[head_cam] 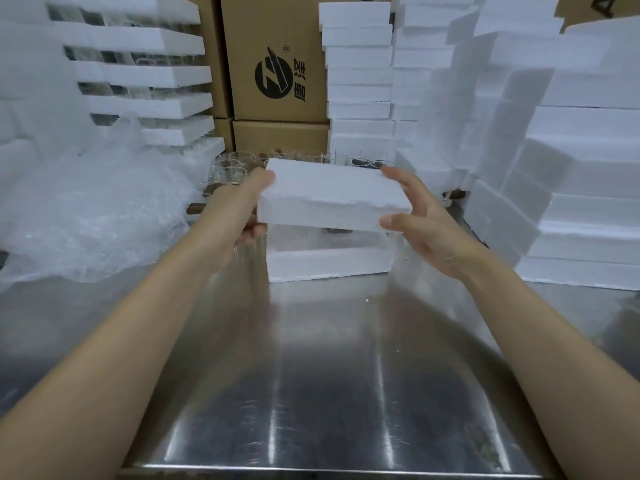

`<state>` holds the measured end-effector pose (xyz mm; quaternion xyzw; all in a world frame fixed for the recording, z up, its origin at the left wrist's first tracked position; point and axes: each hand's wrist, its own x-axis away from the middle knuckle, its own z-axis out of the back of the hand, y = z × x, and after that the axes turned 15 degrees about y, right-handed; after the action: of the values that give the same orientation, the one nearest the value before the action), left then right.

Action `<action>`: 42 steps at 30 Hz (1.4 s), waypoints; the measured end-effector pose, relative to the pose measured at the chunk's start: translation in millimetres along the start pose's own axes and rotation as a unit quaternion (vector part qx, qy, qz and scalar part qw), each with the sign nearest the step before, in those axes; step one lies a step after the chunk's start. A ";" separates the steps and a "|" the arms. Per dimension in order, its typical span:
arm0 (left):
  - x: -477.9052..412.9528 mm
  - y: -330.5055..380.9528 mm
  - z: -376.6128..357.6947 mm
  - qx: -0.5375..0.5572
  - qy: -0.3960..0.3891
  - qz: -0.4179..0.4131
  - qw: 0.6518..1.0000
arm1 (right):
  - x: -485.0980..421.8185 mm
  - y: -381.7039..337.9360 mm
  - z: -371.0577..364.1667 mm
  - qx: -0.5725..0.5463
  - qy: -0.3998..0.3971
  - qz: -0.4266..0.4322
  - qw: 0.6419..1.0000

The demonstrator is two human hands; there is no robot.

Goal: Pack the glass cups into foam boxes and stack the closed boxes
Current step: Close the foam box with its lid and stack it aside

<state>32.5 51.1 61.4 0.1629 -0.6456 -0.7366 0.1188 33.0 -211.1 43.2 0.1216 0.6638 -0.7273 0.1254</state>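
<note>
A white foam lid (332,194) hangs in the air above the open foam box base (329,263), which stands on the steel table. My left hand (246,206) grips the lid's left end, thumb on top and fingers curled beneath. My right hand (415,213) holds the right end, thumb on the near edge and fingers along the far side. Glass cups sit inside the base, seen dimly in the gap under the lid. Several loose glass cups (232,168) with brown handles stand behind the lid.
Stacks of foam boxes (588,188) rise on the right and at the back (358,81). Foam trays with glasses (149,74) and crumpled bubble wrap (86,216) fill the left. Cardboard cartons (277,64) stand behind. The steel table (329,375) stretches toward me.
</note>
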 end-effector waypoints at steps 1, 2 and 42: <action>-1.5 -1.9 -0.5 -0.027 0.001 -0.012 1.000 | -0.8 3.4 0.5 0.006 -0.008 -0.010 1.000; -3.6 -4.5 -1.4 -0.061 0.000 -0.025 0.998 | -1.7 7.2 0.8 0.016 -0.017 -0.021 1.000; -21.2 -23.2 12.4 -0.128 -0.117 0.056 0.983 | -12.7 40.3 7.5 0.225 -0.109 -0.040 0.967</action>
<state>47.8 73.8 41.7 0.0228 -0.5635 -0.8193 0.1035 58.7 -221.8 10.5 0.0397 0.4698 -0.8712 0.1369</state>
